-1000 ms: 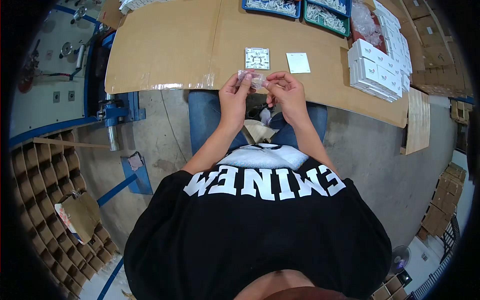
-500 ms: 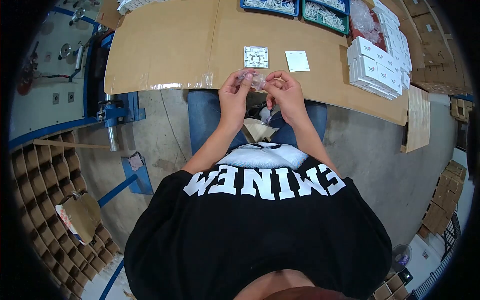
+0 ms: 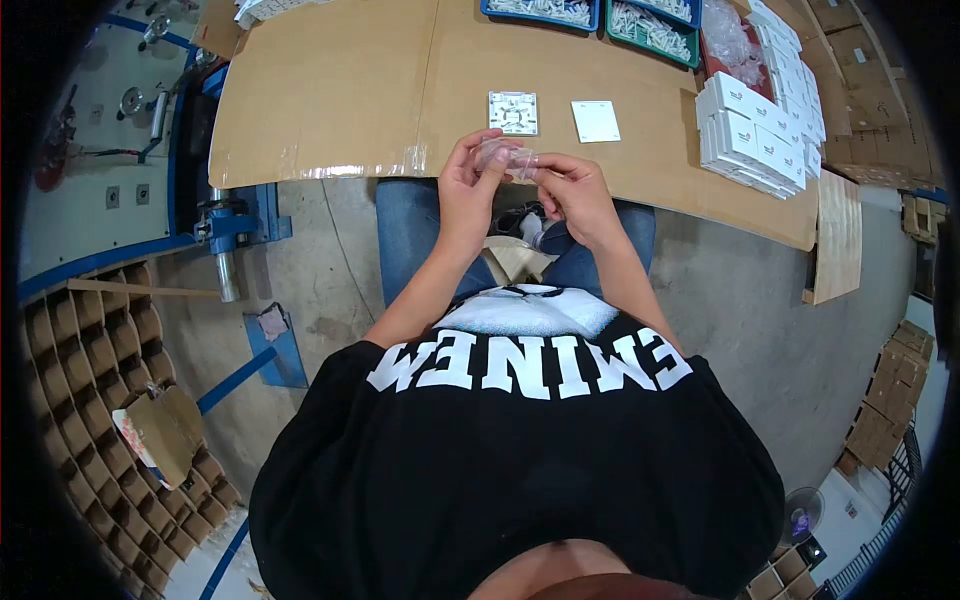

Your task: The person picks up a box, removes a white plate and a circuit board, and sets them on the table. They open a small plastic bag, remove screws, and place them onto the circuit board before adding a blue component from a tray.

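Observation:
A small clear plastic bag (image 3: 518, 160) is stretched between my hands, just over the table's near edge. My left hand (image 3: 470, 178) is closed on its left end, thumb pressed against the fingers. At the bag's right end, my right hand (image 3: 577, 190) pinches it between thumb and fingertips. What the bag contains is too small to make out. Just beyond my hands lies a square white plastic piece (image 3: 513, 114) with a moulded pattern facing up. To its right is a plain white square plate (image 3: 596, 121), touched by neither hand.
Brown cardboard covers the table (image 3: 330, 100). Blue bins (image 3: 540, 12) and a green bin (image 3: 655, 40) of small white parts stand at the back. White boxes (image 3: 750, 135) are stacked at right, by a red container of clear bags (image 3: 735, 45). A blue metal fixture (image 3: 235, 225) sits left.
My right hand has shifted slightly down and right, and its fingers have curled in more. The bag stays between both hands; the two white squares have not moved.

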A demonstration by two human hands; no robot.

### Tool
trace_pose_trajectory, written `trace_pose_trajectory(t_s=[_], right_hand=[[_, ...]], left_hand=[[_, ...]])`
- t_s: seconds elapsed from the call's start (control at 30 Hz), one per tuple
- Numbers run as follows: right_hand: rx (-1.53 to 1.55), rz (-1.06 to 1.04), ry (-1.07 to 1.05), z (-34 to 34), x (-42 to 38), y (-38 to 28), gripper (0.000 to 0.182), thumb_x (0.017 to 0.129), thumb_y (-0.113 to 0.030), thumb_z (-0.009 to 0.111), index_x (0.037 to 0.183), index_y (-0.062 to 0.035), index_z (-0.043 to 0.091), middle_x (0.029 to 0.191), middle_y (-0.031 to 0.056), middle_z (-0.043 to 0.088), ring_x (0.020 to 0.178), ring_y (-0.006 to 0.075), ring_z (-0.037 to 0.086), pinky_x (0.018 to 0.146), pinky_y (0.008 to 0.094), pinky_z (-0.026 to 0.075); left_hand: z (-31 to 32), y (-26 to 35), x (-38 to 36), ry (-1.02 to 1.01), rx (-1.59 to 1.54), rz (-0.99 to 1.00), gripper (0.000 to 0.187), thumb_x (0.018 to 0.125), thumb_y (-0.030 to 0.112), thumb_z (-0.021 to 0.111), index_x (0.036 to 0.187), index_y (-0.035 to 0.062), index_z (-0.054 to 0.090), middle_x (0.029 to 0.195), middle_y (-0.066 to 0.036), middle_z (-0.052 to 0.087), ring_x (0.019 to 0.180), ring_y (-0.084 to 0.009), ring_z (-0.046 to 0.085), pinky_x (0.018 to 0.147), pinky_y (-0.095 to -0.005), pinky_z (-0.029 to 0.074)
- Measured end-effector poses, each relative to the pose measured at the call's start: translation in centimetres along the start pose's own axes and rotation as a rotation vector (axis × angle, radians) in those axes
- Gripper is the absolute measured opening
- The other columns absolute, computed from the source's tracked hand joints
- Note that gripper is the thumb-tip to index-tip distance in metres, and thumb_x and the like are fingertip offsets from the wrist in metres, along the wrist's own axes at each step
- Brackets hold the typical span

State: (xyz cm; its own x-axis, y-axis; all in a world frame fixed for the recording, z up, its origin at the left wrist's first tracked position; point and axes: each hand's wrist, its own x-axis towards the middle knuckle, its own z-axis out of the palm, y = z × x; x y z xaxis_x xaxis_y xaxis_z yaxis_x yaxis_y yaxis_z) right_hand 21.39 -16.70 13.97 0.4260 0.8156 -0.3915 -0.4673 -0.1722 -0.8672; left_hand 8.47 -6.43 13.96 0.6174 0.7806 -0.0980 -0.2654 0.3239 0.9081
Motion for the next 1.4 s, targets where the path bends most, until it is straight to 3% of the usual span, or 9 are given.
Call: trace_pose_trajectory(t_s=[0.13, 0.23, 0.3, 0.4, 0.67, 0.73, 0.93, 1.2, 1.4], right_hand=[[0.083, -0.008, -0.042, -0.5, -0.2, 0.2, 0.019, 0.099, -0.002, 0.059, 0.115, 0.0003, 0.069, 0.080, 0.0032, 0.061, 0.053, 0.0053, 0.043, 0.043, 0.0209, 0.031], [0.055, 0.000, -0.039, -0.8, -0.4, -0.2, 0.022, 0.099, 0.000, 0.056, 0.117, 0.0005, 0.069, 0.085, 0.0027, 0.062, 0.055, 0.0050, 0.042, 0.044, 0.0204, 0.030], [-0.026, -0.029, -0.064, -0.9, -0.5, -0.7, 0.022, 0.099, 0.000, 0.056, 0.117, 0.0006, 0.070, 0.086, 0.0017, 0.062, 0.056, 0.0046, 0.043, 0.046, 0.0202, 0.030], [-0.127, -0.046, -0.122, -0.8, -0.5, -0.7, 0.023, 0.100, 0.000, 0.055, 0.116, 0.0007, 0.070, 0.089, 0.0001, 0.062, 0.059, 0.0038, 0.043, 0.048, 0.0197, 0.031], [-0.281, -0.177, -0.169, -0.7, -0.2, -0.5, 0.024, 0.102, -0.005, 0.051, 0.115, -0.0002, 0.071, 0.106, 0.0021, 0.064, 0.069, 0.0049, 0.051, 0.055, 0.0203, 0.039], [-0.317, -0.225, -0.194, -0.6, -0.4, -1.1, 0.024, 0.103, -0.012, 0.053, 0.111, 0.0002, 0.072, 0.125, 0.0069, 0.061, 0.099, 0.0109, 0.062, 0.080, 0.0265, 0.050], [-0.435, -0.421, -0.336, 0.4, 0.4, -0.2, 0.039, 0.107, -0.031, 0.050, 0.117, 0.0012, 0.071, 0.143, 0.0140, 0.051, 0.128, 0.0234, 0.053, 0.106, 0.0359, 0.043], [-0.401, -0.330, -0.363, 0.7, 0.6, 0.1, 0.050, 0.108, -0.042, 0.046, 0.117, 0.0015, 0.070, 0.143, 0.0134, 0.050, 0.125, 0.0230, 0.055, 0.103, 0.0343, 0.045], [-0.333, -0.103, -0.414, 0.1, 0.5, -0.5, 0.054, 0.107, -0.044, 0.046, 0.117, 0.0047, 0.068, 0.139, 0.0118, 0.052, 0.118, 0.0211, 0.058, 0.099, 0.0332, 0.047]], left_hand=[[-0.8, 0.9, 0.8, -0.086, 0.020, -0.012, 0.034, 0.099, 0.014, 0.065, 0.131, 0.0049, 0.056, 0.121, -0.009, 0.070, 0.105, -0.0130, 0.064, 0.087, -0.0259, 0.050], [-1.9, 2.0, 1.7, -0.080, 0.480, 0.220, 0.048, 0.092, 0.020, 0.074, 0.134, 0.0071, 0.056, 0.124, -0.009, 0.069, 0.111, -0.0191, 0.064, 0.095, -0.0343, 0.048], [-2.0, 4.0, 1.8, -0.280, 1.037, 0.605, 0.058, 0.083, 0.028, 0.079, 0.134, 0.0110, 0.059, 0.124, -0.008, 0.068, 0.114, -0.0240, 0.062, 0.102, -0.0408, 0.042], [-2.2, 4.4, 2.0, -0.409, 1.162, 0.683, 0.055, 0.078, 0.035, 0.081, 0.126, 0.0124, 0.066, 0.118, -0.007, 0.069, 0.113, -0.0245, 0.062, 0.103, -0.0410, 0.039], [-2.7, 3.3, 2.2, -0.464, 1.025, 0.529, 0.040, 0.078, 0.027, 0.080, 0.114, 0.0115, 0.072, 0.111, -0.004, 0.072, 0.107, -0.0226, 0.064, 0.099, -0.0369, 0.040], [-2.8, 3.1, 2.1, -0.437, 0.998, 0.508, 0.039, 0.078, 0.025, 0.080, 0.114, 0.0110, 0.072, 0.112, -0.005, 0.072, 0.106, -0.0234, 0.064, 0.098, -0.0364, 0.041], [-3.1, 2.2, 2.0, -0.457, 0.859, 0.445, 0.039, 0.075, 0.017, 0.080, 0.112, 0.0081, 0.071, 0.111, -0.009, 0.072, 0.103, -0.0276, 0.066, 0.095, -0.0378, 0.046], [-2.3, 2.8, 1.3, -0.452, 0.644, 0.249, 0.033, 0.081, 0.014, 0.079, 0.112, 0.0056, 0.071, 0.109, -0.011, 0.072, 0.096, -0.0303, 0.069, 0.087, -0.0371, 0.052], [-2.7, 2.1, 1.6, -0.480, 0.746, 0.421, 0.035, 0.081, 0.015, 0.079, 0.114, 0.0059, 0.069, 0.107, -0.011, 0.073, 0.095, -0.0287, 0.070, 0.083, -0.0361, 0.054]])
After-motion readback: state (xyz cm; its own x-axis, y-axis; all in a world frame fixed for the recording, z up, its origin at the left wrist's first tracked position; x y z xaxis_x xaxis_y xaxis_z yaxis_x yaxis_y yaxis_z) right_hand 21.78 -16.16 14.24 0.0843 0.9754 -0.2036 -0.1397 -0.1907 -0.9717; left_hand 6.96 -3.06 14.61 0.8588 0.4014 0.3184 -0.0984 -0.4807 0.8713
